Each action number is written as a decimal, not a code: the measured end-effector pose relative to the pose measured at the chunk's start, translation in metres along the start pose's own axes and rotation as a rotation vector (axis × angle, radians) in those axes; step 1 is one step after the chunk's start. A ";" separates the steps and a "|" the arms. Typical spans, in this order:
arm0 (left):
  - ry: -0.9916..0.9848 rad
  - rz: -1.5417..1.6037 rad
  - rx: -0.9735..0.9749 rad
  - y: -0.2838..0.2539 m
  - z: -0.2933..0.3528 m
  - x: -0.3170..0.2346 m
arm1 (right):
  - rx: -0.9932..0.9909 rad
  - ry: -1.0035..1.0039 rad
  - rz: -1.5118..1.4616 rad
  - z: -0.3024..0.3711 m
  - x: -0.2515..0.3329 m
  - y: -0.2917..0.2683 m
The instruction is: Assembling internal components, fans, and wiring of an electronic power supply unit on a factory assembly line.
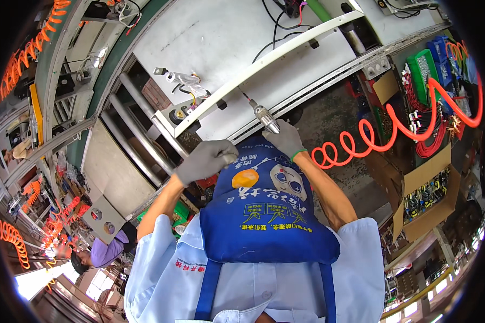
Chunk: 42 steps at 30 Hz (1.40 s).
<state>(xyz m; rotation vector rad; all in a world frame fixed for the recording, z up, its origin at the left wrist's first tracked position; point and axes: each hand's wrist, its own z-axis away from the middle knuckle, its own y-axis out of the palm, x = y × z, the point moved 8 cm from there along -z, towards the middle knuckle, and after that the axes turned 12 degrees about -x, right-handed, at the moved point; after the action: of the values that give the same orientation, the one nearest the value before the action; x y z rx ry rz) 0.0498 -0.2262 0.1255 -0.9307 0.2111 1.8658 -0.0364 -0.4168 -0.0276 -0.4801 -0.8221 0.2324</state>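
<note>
A grey glove covers my right hand [284, 141], which is wrapped round a silver air screwdriver [264, 116]. The tool's thin bit points up and left toward a long white metal panel [293, 45] lying along the bench. My left hand [205, 161], also in a grey glove, hovers before my blue apron [269, 237] near the panel's left end. Its fingers are curled together, and anything in them is too small to name. Beyond the panel's left end lie a silver ribbed cylinder [179, 78] and wired parts [191, 97].
An orange coiled hose [369, 141] stretches at my right. Steel rollers [132, 141] stand left of the bench [199, 43]. A green bin [423, 75] and a cardboard box of small parts [427, 196] are at the right. Another person [105, 251] is at the lower left.
</note>
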 end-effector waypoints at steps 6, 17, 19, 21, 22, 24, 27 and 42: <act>0.363 0.054 0.031 -0.085 0.033 -0.117 | -0.036 0.040 -0.009 -0.006 -0.001 0.002; -0.035 0.251 -0.134 -0.141 -0.207 -0.032 | -0.059 0.058 -0.052 -0.017 -0.028 0.040; -0.151 0.260 -0.018 -0.108 -0.242 0.009 | -0.107 0.052 -0.081 -0.019 -0.032 0.048; -0.239 0.174 0.095 -0.079 -0.266 0.050 | -0.160 0.049 -0.089 -0.017 -0.035 0.050; -0.254 0.162 0.117 -0.069 -0.269 0.056 | -0.145 0.074 -0.109 -0.016 -0.035 0.051; -0.251 0.115 0.136 -0.047 -0.287 0.091 | -0.109 0.119 -0.142 -0.013 -0.034 0.051; -0.041 -0.306 0.166 -0.031 -0.301 0.109 | -0.190 0.007 -0.216 -0.015 -0.040 0.056; -0.102 -0.228 -0.045 -0.041 -0.266 0.090 | -0.089 -0.408 0.306 -0.009 -0.071 0.092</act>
<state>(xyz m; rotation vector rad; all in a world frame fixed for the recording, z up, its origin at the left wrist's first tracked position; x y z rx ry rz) 0.1999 -0.2812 -0.1086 -0.8499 0.0001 1.7074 -0.0780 -0.3663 -0.1243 -0.6545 -1.1592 0.5923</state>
